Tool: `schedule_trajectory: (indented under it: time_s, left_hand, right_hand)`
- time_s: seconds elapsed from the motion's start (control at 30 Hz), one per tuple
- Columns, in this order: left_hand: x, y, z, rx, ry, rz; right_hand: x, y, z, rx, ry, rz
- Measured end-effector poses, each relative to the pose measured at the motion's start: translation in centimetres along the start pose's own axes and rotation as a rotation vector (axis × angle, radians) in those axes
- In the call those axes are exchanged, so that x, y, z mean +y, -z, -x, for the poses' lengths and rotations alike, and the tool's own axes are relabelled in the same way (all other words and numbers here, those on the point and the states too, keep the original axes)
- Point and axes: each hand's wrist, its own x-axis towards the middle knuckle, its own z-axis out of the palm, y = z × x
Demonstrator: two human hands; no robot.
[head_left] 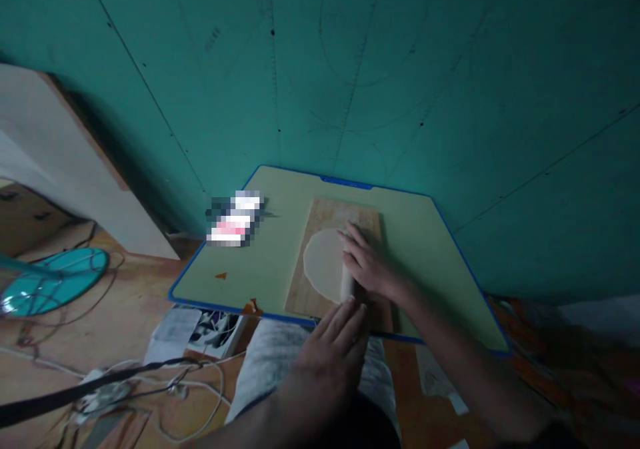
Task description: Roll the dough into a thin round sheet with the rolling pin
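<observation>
A pale wooden rolling pin (pixel 349 282) is being pressed by the flat, open right hand (pixel 367 262) and left hand (pixel 333 346) over the thin round dough sheet (pixel 323 262) lying on the wooden board (pixel 300 289), so uneven pressure is likely risking tearing.

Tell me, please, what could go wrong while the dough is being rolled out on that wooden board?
The dough sheet already reaches the left edge of the wooden board, so it may spill onto the green table. Both the left hand and right hand press flat on the rolling pin, so the board, near the table's front edge, might slide off.
</observation>
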Motion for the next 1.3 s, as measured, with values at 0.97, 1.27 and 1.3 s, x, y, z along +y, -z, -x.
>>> schedule_trajectory:
  time_s: [0.97,1.27,1.3]
  left_hand:
    - [-0.1,-1.5,-2.4,0.040,-0.101,0.217]
    - [0.9,-2.5,-7.4,-0.125,-0.292,0.111]
    - [1.0,-2.6,-7.7,-0.141,-0.295,0.110]
  right_hand:
    - [1.1,2.8,-0.6,-0.121,0.023,0.162]
    - [5.6,2.9,0.6,0.026,-0.007,-0.068]
    - [5.8,2.8,0.3,0.041,0.000,-0.069]
